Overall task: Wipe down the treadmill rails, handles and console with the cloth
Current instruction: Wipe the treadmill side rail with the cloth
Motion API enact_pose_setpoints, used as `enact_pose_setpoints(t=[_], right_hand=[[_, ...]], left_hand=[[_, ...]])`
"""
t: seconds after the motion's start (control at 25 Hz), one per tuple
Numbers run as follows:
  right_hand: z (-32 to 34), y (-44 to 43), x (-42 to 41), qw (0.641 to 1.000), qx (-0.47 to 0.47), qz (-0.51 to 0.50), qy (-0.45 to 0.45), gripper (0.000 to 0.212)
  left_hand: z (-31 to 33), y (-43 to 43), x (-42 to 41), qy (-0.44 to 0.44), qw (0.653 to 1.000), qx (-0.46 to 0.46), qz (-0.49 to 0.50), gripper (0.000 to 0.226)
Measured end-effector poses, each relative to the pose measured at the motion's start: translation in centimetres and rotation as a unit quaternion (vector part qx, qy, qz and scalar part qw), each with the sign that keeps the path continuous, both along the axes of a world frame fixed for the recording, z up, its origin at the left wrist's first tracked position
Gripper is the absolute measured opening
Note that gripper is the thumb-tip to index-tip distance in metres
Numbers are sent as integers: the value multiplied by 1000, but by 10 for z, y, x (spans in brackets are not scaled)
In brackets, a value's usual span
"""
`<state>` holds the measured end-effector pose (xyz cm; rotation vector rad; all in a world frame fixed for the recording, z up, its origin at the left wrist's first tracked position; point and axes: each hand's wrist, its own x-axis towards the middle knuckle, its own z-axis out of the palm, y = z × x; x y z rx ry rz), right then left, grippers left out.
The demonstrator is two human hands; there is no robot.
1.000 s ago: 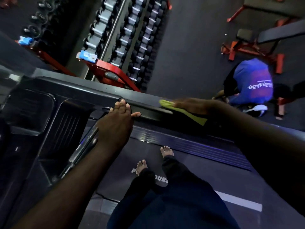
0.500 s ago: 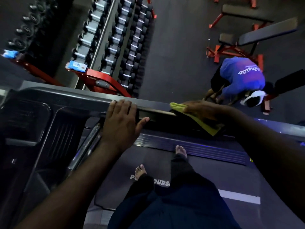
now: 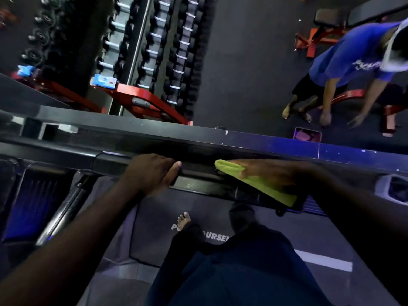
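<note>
Far left, the treadmill console (image 3: 33, 195) sits dark with a blue sheen, not yet under the cloth as far as can be judged. Next along, the left hand (image 3: 152, 175) rests on the side rail (image 3: 198, 173), fingers (image 3: 163, 164) curled over the top and thumb along the near edge, holding the rail only, no cloth in it; it looks like a brace. Just right of it, apart from the left hand, the yellow-green cloth (image 3: 260, 184) lies flat on the same rail with one end draped down the near face. The right hand (image 3: 271, 173) lies on top of it, palm down, fingers stretched out flat and pressing, not gripping around it. Step in hand, judged: wiping the rail top lengthwise. To do it well, keep the palm flat with even pressure, run long overlapping strokes along the rail, wrap the hanging end round the near face so the side gets wiped too, and shift the bracing hand off so that patch is not skipped. Right rear, another person (image 3: 353, 62) in a blue shirt bends over the floor, well apart from the treadmill, no concern. Rail surface is glossy and the lighting dim, so missed streaks are hard to spot.
</note>
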<state>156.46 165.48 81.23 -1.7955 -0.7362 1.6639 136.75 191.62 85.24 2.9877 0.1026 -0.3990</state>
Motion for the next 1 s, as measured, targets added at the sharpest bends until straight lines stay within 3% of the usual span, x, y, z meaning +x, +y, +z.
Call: enact_pose_setpoints(t=[0.08, 0.16, 0.28, 0.36, 0.44, 0.6, 0.76, 0.88, 1.0], right_hand=[[-2, 7, -4, 993, 84, 80, -38, 55], [-4, 7, 0, 986, 97, 131, -29, 56], [-31, -44, 20, 989, 73, 121, -42, 65], [-53, -71, 23, 991, 74, 102, -47, 57], [-37, -56, 19, 991, 87, 102, -30, 47], [-16, -23, 20, 990, 53, 127, -44, 55], [-67, -116, 22, 986, 83, 110, -89, 47], [-29, -98, 25, 993, 45, 43, -104, 49], [-8, -78, 23, 996, 13, 43, -79, 57]], left_hand=[[-2, -11, 9, 3, 1000, 2, -2, 54], [-3, -20, 16, 25, 1000, 3, -13, 56], [-3, -27, 20, 17, 1000, 16, -18, 58], [-2, -27, 20, 5, 1000, 19, -8, 58], [-4, -28, 21, 1, 1000, 30, -3, 60], [-4, -25, 21, -3, 999, 39, 0, 64], [-7, -28, 20, 0, 999, 38, 17, 66], [-6, -29, 21, -12, 1000, 12, 17, 61], [-4, -32, 20, -21, 1000, 8, 20, 61]])
